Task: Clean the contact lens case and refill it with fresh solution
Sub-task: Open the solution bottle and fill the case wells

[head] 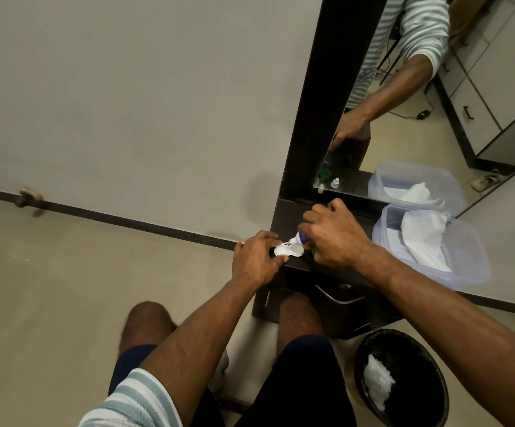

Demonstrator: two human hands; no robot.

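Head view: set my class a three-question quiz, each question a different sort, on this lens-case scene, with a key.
1. True or false: the right hand tips the solution bottle toward the lens case.
2. The crumpled white tissue on the right lies in: A) a drawer B) the black bin C) a sink.
3. Which hand steadies the case?

Key: 1 true. 2 B. 3 The left hand.

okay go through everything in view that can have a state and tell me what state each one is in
contact lens case: wells uncovered, held on the dark cabinet top
solution bottle: uncapped, tipped, nozzle toward the case
left hand: pinches the case
right hand: grips the bottle
plastic container: lidless, white tissues inside
black bin: open, crumpled tissue inside
cabinet drawer: shut
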